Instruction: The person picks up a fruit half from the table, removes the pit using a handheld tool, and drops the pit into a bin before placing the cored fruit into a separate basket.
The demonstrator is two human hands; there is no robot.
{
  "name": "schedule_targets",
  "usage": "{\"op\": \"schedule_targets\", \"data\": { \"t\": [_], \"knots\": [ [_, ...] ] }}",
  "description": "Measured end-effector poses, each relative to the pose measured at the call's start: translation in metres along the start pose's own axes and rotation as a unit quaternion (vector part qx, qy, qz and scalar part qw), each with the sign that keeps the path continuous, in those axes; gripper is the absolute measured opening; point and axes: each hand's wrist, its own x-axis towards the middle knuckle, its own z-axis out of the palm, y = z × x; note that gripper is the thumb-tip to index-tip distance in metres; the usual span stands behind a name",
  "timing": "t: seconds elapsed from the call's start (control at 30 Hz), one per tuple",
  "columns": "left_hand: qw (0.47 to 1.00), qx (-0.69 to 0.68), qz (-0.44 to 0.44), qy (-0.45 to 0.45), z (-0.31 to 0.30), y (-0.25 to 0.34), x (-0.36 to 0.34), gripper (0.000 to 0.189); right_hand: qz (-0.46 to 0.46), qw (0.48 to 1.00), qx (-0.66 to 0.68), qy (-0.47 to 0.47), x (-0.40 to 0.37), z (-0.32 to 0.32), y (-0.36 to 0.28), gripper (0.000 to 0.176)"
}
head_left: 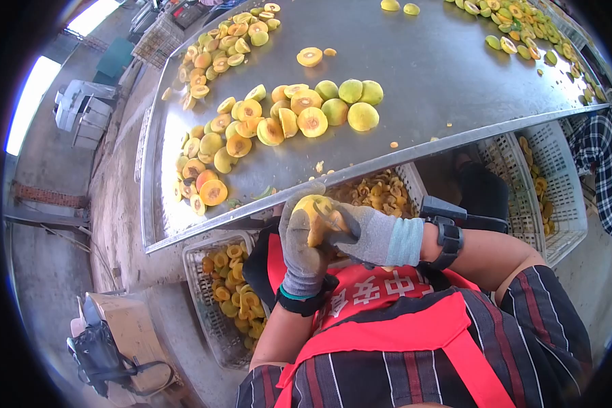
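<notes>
In a grey glove, my left hand (300, 245) is wrapped round a yellow fruit half (309, 209) near the table's front edge. My right hand (367, 234), also gloved, is closed against the fruit from the right, on a thin curved metal tool (333, 219) whose handle is hidden by the fingers. Just beyond both hands, a row of cut and whole yellow-green fruit (306, 102) lies on the metal table (415, 88). Below the hands stands a crate with cut fruit pieces (381, 192).
A white crate of hollowed fruit halves (238, 292) stands at lower left. More white crates (557, 190) stand at right, near a co-worker's checked sleeve (600, 170). Fruit piles lie at the table's back left (228, 47) and back right (517, 24). A cardboard box (132, 326) sits at far left.
</notes>
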Motion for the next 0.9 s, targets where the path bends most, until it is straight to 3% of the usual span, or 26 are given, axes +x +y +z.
{"op": "schedule_targets", "data": {
  "t": [0.03,0.07,0.1,0.2,0.23,0.3,0.37,0.43,0.5,0.57,0.63,0.67,0.9],
  "knots": [
    [0.98,-0.171,-0.096,0.03,0.001,0.001,0.0,0.037,0.0,1.0,0.0,0.0,-0.002,-0.003,-0.002,0.029],
    [0.922,-0.334,-0.189,0.058,0.001,0.002,-0.001,0.042,0.08,0.984,-0.147,-0.056,-0.004,-0.01,-0.006,0.03],
    [0.922,-0.334,-0.189,0.056,0.002,0.003,-0.002,0.042,0.157,0.938,-0.29,-0.109,-0.004,-0.013,-0.012,0.032],
    [0.928,-0.296,-0.216,0.067,0.005,0.005,-0.002,0.042,0.097,0.939,-0.311,-0.113,-0.005,-0.008,0.005,0.032],
    [0.933,-0.299,-0.19,0.066,0.006,0.006,-0.001,0.042,0.098,0.939,-0.311,-0.113,-0.003,-0.009,0.002,0.032],
    [0.937,-0.302,-0.164,0.065,0.006,0.008,0.0,0.043,0.14,0.983,0.029,-0.115,0.004,-0.01,-0.014,0.033],
    [0.943,-0.294,-0.147,0.051,0.001,0.009,0.0,0.043,0.138,0.982,0.078,-0.106,0.0,-0.011,-0.02,0.036],
    [0.937,-0.294,-0.186,0.031,-0.009,0.007,-0.002,0.047,0.134,0.955,-0.243,-0.101,-0.008,-0.011,-0.012,0.046],
    [0.93,-0.295,-0.221,0.008,-0.009,0.009,0.0,0.05,0.125,0.956,-0.248,-0.098,-0.009,-0.014,-0.014,0.049],
    [0.908,-0.391,-0.153,0.015,-0.004,0.015,-0.001,0.064,0.114,0.956,-0.252,-0.099,-0.01,-0.013,-0.018,0.051],
    [0.918,-0.369,-0.148,0.012,-0.005,0.015,-0.002,0.07,0.048,0.982,-0.183,-0.014,-0.012,-0.005,-0.022,0.06],
    [0.927,-0.347,-0.144,0.003,-0.006,0.016,-0.001,0.076,0.046,0.982,-0.182,-0.014,-0.012,-0.004,-0.023,0.06],
    [0.95,-0.299,-0.085,-0.017,-0.008,0.009,-0.005,0.077,0.045,0.977,-0.208,-0.036,-0.016,-0.007,-0.026,0.057]
  ]
}}
